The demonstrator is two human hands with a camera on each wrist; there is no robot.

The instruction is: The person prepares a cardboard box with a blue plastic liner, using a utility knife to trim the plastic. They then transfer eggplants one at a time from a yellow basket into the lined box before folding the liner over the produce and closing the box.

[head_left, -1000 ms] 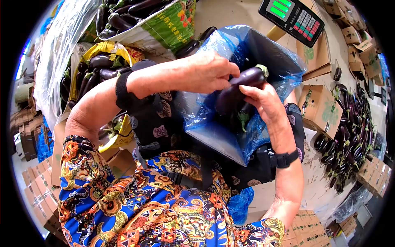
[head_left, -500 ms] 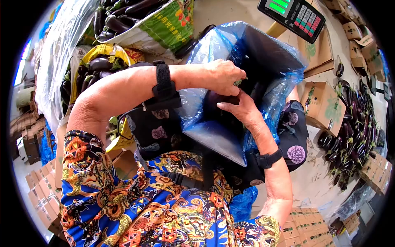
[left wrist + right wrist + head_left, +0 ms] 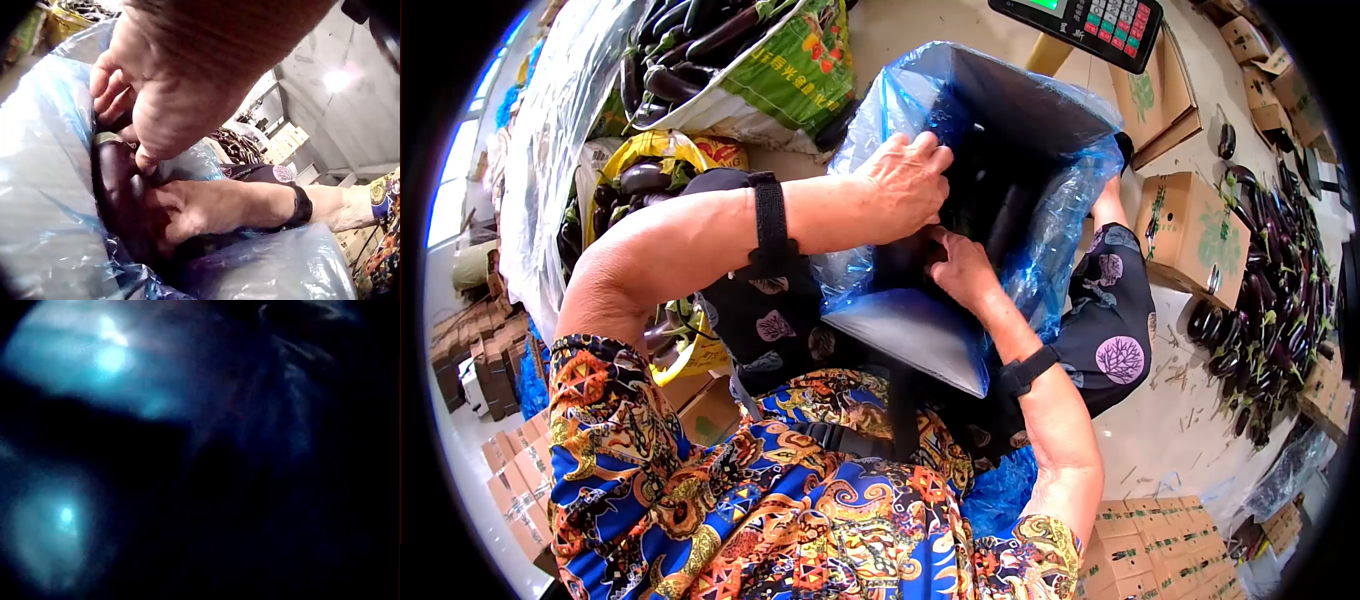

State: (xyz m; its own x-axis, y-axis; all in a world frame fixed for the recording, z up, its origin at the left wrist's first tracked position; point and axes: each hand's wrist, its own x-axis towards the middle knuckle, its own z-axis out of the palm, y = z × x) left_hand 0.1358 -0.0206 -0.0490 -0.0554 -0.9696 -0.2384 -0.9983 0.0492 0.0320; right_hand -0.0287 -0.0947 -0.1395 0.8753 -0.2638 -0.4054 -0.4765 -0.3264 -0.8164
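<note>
A dark purple eggplant (image 3: 115, 169) stands tilted, stem end up, inside a blue plastic liner bag (image 3: 1050, 265) that lines a box in front of the person. At its stem end, the left hand (image 3: 905, 188) curls its fingers and thumb round the top. Lower down, the right hand (image 3: 968, 272) reaches into the bag and holds the eggplant's side, its fingertips hidden in shadow. More dark eggplants (image 3: 1008, 222) lie inside the box. The right wrist view is very dark, with only bluish glints of plastic (image 3: 112, 359).
Sacks of eggplants, one green and white (image 3: 795, 75) and one yellow (image 3: 662, 145), stand at the left. A digital scale display (image 3: 1105, 25) is at the top. To the right are a cardboard box (image 3: 1195, 235) and a large eggplant pile (image 3: 1280, 300) on the floor.
The eggplant, held above the bag a second ago, has gone down into it with both hands. The left hand has shifted slightly left, and the right hand has moved down and left.
</note>
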